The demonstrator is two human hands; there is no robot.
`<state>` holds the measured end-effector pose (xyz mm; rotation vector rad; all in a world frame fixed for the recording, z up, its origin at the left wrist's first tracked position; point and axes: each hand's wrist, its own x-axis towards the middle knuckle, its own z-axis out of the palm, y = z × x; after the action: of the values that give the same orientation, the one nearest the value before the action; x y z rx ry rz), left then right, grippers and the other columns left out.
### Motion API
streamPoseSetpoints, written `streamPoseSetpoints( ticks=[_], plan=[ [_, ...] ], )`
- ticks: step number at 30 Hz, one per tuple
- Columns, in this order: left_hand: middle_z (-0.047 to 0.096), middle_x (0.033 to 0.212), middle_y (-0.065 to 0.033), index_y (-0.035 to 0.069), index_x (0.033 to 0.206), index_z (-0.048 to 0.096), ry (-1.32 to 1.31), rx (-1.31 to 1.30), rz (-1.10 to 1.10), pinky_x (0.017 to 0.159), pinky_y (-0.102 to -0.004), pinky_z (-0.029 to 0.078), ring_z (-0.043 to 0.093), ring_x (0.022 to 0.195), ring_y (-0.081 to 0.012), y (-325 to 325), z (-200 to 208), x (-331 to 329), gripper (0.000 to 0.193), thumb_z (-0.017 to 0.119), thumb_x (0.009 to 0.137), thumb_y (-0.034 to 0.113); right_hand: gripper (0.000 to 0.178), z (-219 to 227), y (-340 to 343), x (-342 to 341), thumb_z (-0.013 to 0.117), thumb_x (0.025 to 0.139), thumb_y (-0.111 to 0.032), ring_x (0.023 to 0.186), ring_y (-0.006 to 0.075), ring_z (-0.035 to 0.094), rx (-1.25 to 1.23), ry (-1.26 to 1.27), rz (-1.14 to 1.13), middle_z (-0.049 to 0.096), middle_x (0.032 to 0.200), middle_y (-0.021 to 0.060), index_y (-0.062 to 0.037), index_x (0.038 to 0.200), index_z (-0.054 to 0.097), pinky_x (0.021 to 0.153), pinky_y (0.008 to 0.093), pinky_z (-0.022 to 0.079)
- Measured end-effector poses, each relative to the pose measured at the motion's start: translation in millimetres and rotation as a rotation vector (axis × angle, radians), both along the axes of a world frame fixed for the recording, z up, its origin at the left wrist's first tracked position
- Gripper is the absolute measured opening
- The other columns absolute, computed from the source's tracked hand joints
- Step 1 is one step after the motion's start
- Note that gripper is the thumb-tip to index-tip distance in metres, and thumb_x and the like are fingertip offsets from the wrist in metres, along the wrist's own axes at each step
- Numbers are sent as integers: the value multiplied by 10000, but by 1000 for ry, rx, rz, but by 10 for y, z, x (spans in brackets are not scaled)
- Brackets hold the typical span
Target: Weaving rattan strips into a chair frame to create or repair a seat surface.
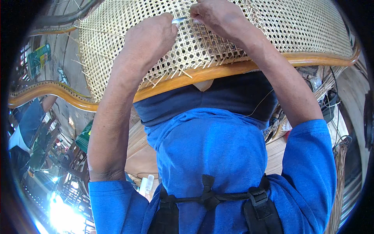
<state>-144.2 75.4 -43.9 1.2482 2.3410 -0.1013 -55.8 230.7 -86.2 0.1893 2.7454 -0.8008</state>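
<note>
1. A large panel of woven cane webbing point(218, 35), pale straw in colour with an open lattice of small holes, filled the upper part of the view. It was stretched inside a curved frame of glossy orange-brown wood point(218, 72), whose near rail ran across the picture just above the person's blue shirt point(210, 152).

2. Both bare forearms rose from the lower edge and met at the top of the panel, well above that rail. The left hand point(150, 37) rested knuckles-up on the webbing, its fingers curled shut around a small shiny metal tool point(180, 19), of which only the tip showed.

3. The right hand point(216, 15) lay just beside it, to the right and slightly higher, its fingers point(196, 15) pinched together on the weave; I could not tell whether they gripped a strand.

4. The tool's tip pointed right, toward the right fingertips, so its long axis ran roughly level across the panel. The two hands were nearly touching, and the working spot lay between them, about equally near each.

5. Loose cane ends point(183, 72) stuck out in short spikes along the lower edge of the webbing, over the rail.

6. At far left, another person's arm and blue sleeve point(33, 117) showed, well apart from the work.
</note>
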Motion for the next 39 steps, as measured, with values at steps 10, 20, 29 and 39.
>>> streamPoseSetpoints(
  ticks=[10,20,29,39],
  plan=[
    [641,820,-199,31,943,605,-140,21,190,736,-435,476,636,813,-339,119,-154,146,240,541,844,240,176,138,97,38,597,808,-132,810,343,643,-222,-81,-99,664,844,188,-32,929,678,708,424,501],
    [630,757,-221,-17,838,614,66,71,38,702,-484,505,639,752,-383,227,-204,290,230,533,833,198,216,87,185,35,585,824,-112,928,343,631,-235,-49,-130,667,967,194,-30,998,684,796,419,484],
    [582,733,-218,-26,852,564,-120,276,107,655,-456,470,576,671,-372,89,-368,178,247,539,841,220,208,-74,195,-14,589,826,-121,868,351,632,-110,5,-9,662,923,191,-35,991,681,776,430,485],
    [652,917,-96,-22,1028,650,-557,617,497,843,-294,432,574,885,-158,301,154,374,503,369,1002,393,453,228,-304,513,512,897,-412,688,241,612,-1080,248,-567,631,736,137,19,970,630,653,356,469]
  ],
)
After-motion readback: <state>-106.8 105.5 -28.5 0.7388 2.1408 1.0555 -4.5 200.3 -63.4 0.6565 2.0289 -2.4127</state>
